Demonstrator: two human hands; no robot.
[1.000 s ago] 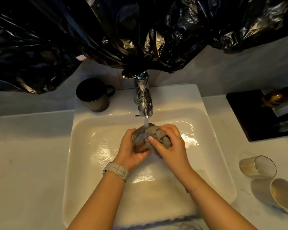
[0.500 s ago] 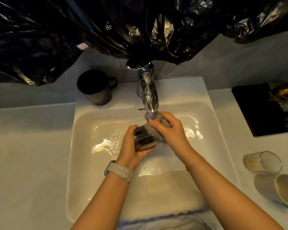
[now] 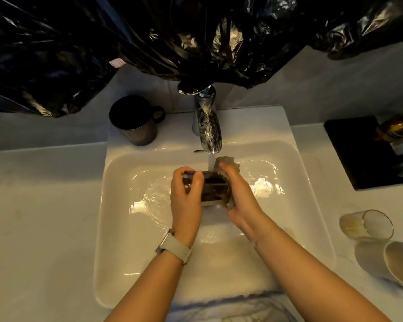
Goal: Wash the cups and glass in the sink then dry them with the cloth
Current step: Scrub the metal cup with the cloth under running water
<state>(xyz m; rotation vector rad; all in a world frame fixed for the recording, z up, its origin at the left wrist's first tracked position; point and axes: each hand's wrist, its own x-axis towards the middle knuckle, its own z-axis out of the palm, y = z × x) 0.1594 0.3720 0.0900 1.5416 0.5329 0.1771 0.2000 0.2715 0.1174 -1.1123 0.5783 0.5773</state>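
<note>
Over the white sink [image 3: 116, 228], my left hand [image 3: 185, 205] grips a clear glass [image 3: 215, 188] lying on its side under the running water. My right hand [image 3: 241, 196] holds a grey cloth [image 3: 226, 161] against the glass's right end. The tap [image 3: 207, 126] pours a thin stream onto the glass and cloth. A dark mug [image 3: 135, 120] stands on the sink ledge at back left. On the counter at right lie a clear glass [image 3: 367, 225] and a white cup [image 3: 389, 262], both on their sides.
Black plastic sheeting [image 3: 172, 38] hangs over the wall above the tap. A black tray [image 3: 358, 149] with an amber bottle [image 3: 396, 127] sits at the far right. White counter [image 3: 40, 217] spreads left of the sink. A pale towel [image 3: 237, 307] lies at the front edge.
The glass has turned more onto its side and my left fingers now wrap over its top. My right hand has shifted the cloth from the glass's top to its right end.
</note>
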